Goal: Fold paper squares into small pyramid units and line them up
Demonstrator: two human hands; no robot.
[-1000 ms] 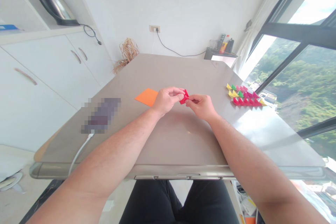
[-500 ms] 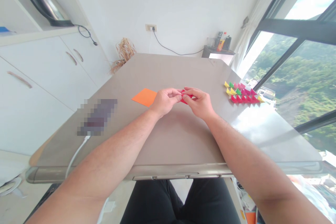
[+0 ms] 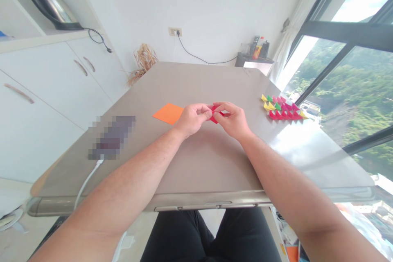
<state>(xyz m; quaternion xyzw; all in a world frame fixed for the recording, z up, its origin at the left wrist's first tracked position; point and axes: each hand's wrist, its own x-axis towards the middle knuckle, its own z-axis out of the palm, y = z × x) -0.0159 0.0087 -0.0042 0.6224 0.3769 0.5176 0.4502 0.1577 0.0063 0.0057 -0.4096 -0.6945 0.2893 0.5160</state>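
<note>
A small piece of red folded paper (image 3: 214, 120) is pinched between both hands above the middle of the table. My left hand (image 3: 193, 119) is closed, its thumb and fingertips on the paper's left side. On the right side, my right hand (image 3: 232, 119) grips it with thumb and fingers pressed together. Much of the paper is hidden by the fingers, so its exact folds cannot be made out. A flat orange sheet of paper (image 3: 167, 113) lies just left of my left hand, partly covered by it.
Folded paper boats (image 3: 284, 115) in yellow, green, pink and red stand in rows at the table's right. On the left, a pixelated dark object (image 3: 112, 137) has a white cable (image 3: 87, 180) running over the front edge of the table (image 3: 208, 163). A window (image 3: 353, 69) borders the right.
The red paper shows slightly more of its surface between my fingers, and my right fingers have shifted a little on it. The whole view has moved slightly.
</note>
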